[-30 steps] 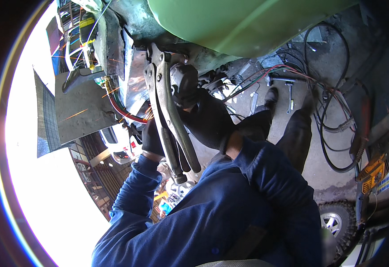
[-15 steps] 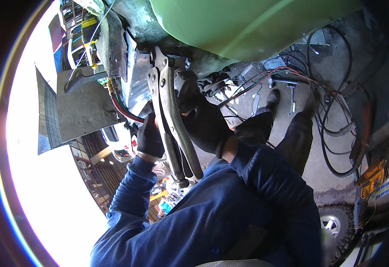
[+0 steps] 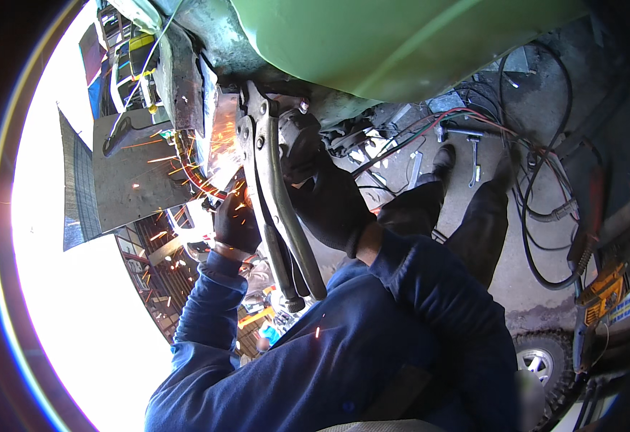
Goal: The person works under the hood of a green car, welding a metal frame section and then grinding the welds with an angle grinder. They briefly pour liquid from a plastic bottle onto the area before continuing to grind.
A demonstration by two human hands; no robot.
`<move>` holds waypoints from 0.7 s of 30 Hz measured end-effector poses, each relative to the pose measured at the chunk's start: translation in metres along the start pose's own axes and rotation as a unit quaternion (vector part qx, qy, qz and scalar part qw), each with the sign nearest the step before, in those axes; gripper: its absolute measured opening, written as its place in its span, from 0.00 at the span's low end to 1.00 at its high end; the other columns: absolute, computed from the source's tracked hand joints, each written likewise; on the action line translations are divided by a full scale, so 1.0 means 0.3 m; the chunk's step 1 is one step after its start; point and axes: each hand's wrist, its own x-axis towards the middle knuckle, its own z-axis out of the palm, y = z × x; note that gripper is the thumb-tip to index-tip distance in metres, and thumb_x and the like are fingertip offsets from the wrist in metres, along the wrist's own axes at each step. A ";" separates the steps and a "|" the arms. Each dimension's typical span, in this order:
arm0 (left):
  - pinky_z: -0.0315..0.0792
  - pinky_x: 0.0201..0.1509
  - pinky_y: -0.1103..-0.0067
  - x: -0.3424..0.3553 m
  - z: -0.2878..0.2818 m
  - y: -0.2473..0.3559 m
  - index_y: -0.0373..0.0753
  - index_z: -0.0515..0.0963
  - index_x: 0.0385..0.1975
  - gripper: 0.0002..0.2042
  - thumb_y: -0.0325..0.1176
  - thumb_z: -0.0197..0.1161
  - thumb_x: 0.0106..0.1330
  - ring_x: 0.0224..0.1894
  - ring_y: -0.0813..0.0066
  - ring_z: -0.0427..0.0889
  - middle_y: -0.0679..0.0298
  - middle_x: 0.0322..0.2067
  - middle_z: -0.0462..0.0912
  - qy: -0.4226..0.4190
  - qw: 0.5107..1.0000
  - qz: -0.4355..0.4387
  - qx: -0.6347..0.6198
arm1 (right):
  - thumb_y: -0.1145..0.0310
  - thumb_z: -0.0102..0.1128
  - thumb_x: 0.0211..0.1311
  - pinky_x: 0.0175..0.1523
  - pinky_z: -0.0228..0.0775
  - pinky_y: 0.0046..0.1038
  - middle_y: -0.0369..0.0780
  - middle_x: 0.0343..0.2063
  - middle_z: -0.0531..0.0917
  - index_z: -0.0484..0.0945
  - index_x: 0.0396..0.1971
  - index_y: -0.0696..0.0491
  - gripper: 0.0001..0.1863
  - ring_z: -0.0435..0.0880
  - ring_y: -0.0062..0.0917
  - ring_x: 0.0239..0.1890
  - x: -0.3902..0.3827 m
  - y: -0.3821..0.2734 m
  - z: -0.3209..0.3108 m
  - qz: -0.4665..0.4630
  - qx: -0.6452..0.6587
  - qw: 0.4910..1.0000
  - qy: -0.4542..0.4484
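Observation:
Large metal locking pliers (image 3: 275,180) are clamped up at the vehicle's metalwork, their handles hanging down in front of my hands. My right hand (image 3: 333,205), in a black glove, is closed on a dark, rounded power tool (image 3: 300,144), mostly hidden behind the pliers. My gloved left hand (image 3: 237,223) is closed left of the pliers' handles, by a bit of orange; the pliers cover its grip. Orange sparks (image 3: 221,140) spray up and leftward from between the pliers and my left hand. Red and green hoses (image 3: 196,173) with brass fittings run beside that hand.
A light green body panel (image 3: 401,43) overhangs the work. A flat grey sheet (image 3: 138,162) stands at left. On the floor at right lie a hammer-like tool (image 3: 473,155), cables (image 3: 527,237) and a yellow-black tool (image 3: 603,295). A wheel (image 3: 542,360) is at lower right.
Sparks now fly where there were none, some landing near my left arm. Both hands and the pliers' handles have shifted slightly in the view.

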 end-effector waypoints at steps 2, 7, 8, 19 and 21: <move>0.82 0.43 0.57 0.000 -0.004 0.003 0.39 0.77 0.53 0.29 0.47 0.79 0.56 0.39 0.45 0.88 0.51 0.39 0.86 -0.002 1.000 0.003 0.008 | 0.40 0.71 0.67 0.60 0.81 0.38 0.45 0.44 0.90 0.77 0.54 0.61 0.36 0.91 0.39 0.51 -0.006 -0.004 -0.001 0.023 -0.001 1.000 -0.004; 0.82 0.42 0.57 0.001 0.001 0.018 0.39 0.77 0.52 0.29 0.48 0.79 0.56 0.39 0.45 0.89 0.51 0.38 0.86 -0.004 0.999 0.014 0.033 | 0.41 0.71 0.67 0.60 0.81 0.37 0.44 0.44 0.90 0.78 0.54 0.60 0.35 0.91 0.38 0.50 -0.018 -0.010 -0.002 -0.005 0.001 1.000 0.008; 0.82 0.42 0.57 0.003 0.003 0.024 0.39 0.77 0.52 0.29 0.48 0.79 0.56 0.39 0.45 0.89 0.51 0.38 0.86 -0.004 0.999 0.019 0.040 | 0.42 0.72 0.67 0.60 0.80 0.37 0.44 0.45 0.90 0.78 0.54 0.60 0.34 0.90 0.37 0.51 -0.020 -0.007 -0.003 -0.010 -0.001 1.000 0.010; 0.82 0.41 0.57 -0.063 0.082 0.120 0.39 0.78 0.51 0.28 0.49 0.78 0.56 0.39 0.45 0.89 0.50 0.39 0.86 -0.073 0.984 0.111 0.115 | 0.62 0.62 0.76 0.59 0.80 0.40 0.48 0.56 0.86 0.79 0.63 0.53 0.21 0.87 0.42 0.57 -0.127 0.207 -0.012 -0.165 -0.155 0.974 -0.002; 0.81 0.42 0.56 -0.071 0.107 0.114 0.40 0.77 0.50 0.25 0.49 0.75 0.59 0.41 0.45 0.88 0.50 0.39 0.85 -0.125 0.982 0.066 0.129 | 0.67 0.63 0.76 0.50 0.78 0.33 0.42 0.46 0.85 0.80 0.62 0.55 0.19 0.84 0.29 0.46 -0.174 0.225 -0.012 -0.084 -0.212 0.974 0.014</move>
